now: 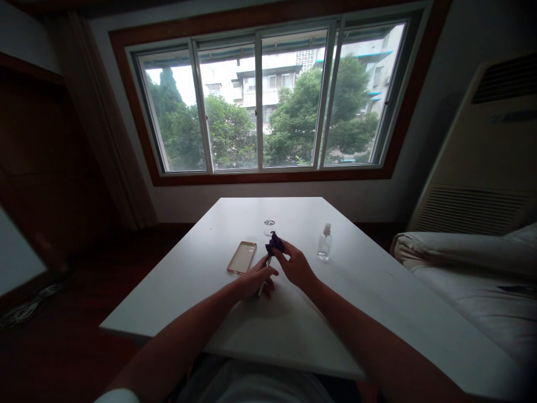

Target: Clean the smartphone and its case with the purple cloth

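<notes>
My left hand is closed around a slim phone, seen nearly edge-on, with most of it hidden by my fingers. Between the fingers of my right hand is a bunched dark purple cloth, which touches the phone's upper end. An empty phone case, clear with a gold-brown rim, lies just left of my hands. To their right a small clear spray bottle stands upright with some liquid in it.
Beyond my hands, a small dark-patterned round thing lies on the white table; a ring-like item is partly behind the cloth. A pale sofa is at the right, a window ahead.
</notes>
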`<state>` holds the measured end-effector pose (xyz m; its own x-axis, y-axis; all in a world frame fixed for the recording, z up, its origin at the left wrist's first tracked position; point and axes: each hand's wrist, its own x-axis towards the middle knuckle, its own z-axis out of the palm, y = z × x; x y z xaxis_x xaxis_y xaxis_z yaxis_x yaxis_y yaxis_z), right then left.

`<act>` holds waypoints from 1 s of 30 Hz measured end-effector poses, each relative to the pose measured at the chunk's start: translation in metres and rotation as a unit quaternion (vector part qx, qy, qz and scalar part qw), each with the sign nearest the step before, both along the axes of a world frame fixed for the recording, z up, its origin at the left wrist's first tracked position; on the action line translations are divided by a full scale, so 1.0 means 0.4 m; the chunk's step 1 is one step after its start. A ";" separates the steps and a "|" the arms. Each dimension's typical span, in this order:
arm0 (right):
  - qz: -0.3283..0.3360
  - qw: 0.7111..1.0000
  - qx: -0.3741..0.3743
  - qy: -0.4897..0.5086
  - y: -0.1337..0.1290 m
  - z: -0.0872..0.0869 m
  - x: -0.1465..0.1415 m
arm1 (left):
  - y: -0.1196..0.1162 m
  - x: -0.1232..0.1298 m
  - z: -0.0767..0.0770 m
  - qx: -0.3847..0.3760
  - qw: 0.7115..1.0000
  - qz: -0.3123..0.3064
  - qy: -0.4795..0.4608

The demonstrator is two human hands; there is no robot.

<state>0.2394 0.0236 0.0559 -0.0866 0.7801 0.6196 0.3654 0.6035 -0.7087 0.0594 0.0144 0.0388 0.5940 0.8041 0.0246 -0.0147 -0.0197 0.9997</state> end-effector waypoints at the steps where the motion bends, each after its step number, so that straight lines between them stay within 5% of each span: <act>1: -0.006 1.000 0.013 0.000 0.002 -0.002 -0.001 | 0.002 0.000 -0.004 0.005 1.000 -0.003 -0.004; 11: 0.068 0.996 -0.059 0.026 0.009 0.002 0.007 | -0.002 0.000 0.000 0.015 1.000 -0.009 0.004; 20: 0.067 0.991 -0.119 -0.002 0.018 -0.001 0.015 | -0.014 0.003 0.020 0.000 1.000 0.009 0.021; 30: 0.037 0.997 -0.056 -0.041 -0.002 0.001 0.005 | 0.002 0.005 -0.003 0.003 1.000 0.010 0.000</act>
<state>0.2414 0.0226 0.0564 -0.1932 0.8341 0.5167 0.3824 0.5490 -0.7432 0.0616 0.0153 0.0376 0.5783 0.8153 0.0292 -0.0141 -0.0258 0.9996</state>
